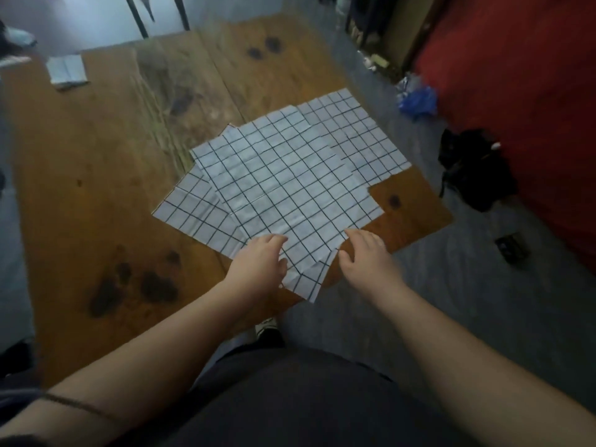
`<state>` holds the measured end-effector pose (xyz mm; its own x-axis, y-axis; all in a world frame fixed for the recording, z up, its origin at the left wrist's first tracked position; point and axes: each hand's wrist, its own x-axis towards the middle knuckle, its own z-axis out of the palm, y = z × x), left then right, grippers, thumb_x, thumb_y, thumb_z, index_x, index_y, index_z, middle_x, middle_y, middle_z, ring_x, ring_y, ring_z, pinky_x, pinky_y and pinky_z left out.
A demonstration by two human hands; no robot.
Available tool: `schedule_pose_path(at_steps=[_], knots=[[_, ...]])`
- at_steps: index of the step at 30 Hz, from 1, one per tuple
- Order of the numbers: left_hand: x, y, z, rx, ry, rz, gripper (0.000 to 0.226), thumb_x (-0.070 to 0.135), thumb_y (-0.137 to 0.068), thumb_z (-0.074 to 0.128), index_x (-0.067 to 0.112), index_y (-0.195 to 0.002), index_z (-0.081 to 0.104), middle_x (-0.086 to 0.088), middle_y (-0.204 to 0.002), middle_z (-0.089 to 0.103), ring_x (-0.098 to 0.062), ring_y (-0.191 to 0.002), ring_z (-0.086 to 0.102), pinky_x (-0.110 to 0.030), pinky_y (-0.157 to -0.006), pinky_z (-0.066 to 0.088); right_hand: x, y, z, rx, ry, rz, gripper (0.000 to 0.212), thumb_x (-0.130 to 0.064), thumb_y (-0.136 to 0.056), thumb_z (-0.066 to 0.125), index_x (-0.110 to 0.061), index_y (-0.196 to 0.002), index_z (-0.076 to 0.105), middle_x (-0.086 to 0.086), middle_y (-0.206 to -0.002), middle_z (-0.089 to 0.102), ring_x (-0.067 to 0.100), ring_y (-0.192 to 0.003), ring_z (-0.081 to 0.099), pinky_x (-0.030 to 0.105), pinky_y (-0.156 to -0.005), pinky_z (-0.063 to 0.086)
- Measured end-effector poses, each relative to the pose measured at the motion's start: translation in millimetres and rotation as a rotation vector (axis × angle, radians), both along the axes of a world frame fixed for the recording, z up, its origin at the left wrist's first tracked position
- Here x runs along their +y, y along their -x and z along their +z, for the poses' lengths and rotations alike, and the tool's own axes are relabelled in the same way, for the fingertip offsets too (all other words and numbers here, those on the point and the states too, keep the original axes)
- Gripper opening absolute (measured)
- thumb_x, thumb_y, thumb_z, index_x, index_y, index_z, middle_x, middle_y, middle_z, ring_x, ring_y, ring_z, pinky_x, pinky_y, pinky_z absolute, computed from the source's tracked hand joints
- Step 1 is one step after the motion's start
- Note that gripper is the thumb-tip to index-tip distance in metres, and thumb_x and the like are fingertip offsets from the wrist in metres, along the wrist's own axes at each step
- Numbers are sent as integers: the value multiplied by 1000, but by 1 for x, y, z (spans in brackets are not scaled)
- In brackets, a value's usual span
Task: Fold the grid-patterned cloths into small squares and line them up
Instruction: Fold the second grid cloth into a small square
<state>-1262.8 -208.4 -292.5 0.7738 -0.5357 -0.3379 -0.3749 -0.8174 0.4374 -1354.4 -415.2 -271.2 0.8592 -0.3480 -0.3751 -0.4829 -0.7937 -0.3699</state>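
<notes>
grid cloths (283, 175) overlapping, flat, unfolded

Wooden table (96, 188) with dark stains, overlapping grid-patterned cloths (290, 175) spread flat toward its near right corner, left hand (258, 259) and right hand (367, 256) resting with loosely curved fingers at the top cloth's near edge, 1 pale folded cloth (67, 72) at the far left, crumpled blue bag (417, 100) on the floor

A cluttered, lived-in room is suggested — a stained wooden table (96, 195), bags (474, 169) strewn on grey floor (451, 301).
</notes>
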Motion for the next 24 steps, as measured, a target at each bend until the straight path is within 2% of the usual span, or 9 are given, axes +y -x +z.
schedule_pose_path(at_steps=[3,8,13,17,24], knots=[[-8,-9,-18,14,-24,27,49,27,-99,58,27,-147,46,5,-147,49,-16,-138,41,-35,-113,35,-16,-30,-19,82,-23,9,55,-35,-103,45,-21,-155,33,-1,-158,38,19,-148,27,45,-117,32],[-14,-14,-45,90,-15,100,46,24,-99,57,23,-144,50,4,-144,49,-17,-136,40,-33,-111,36,-52,-60,-48,190,5,89,55,-32,-102,44,-21,-155,33,1,-158,37,22,-147,27,46,-117,34],[-18,-2,-59,88,-52,130,44,29,-99,57,24,-143,53,4,-145,50,-20,-134,40,-35,-110,36,-86,-73,-64,176,107,244,55,-26,-99,45,-19,-153,35,4,-159,34,23,-148,28,43,-118,30],[-18,16,-62,12,-128,160,42,27,-95,57,19,-137,59,-1,-142,53,-25,-130,47,-40,-106,44,-99,-66,-73,173,176,422,59,-22,-93,49,-21,-151,37,6,-160,33,26,-147,29,47,-119,28],[6,42,-61,38,-209,401,55,13,-94,57,21,-147,49,1,-158,41,-22,-149,30,-41,-122,28,-109,-58,-85,103,120,746,64,-16,-92,51,-28,-153,36,2,-159,35,23,-144,32,42,-117,28]])
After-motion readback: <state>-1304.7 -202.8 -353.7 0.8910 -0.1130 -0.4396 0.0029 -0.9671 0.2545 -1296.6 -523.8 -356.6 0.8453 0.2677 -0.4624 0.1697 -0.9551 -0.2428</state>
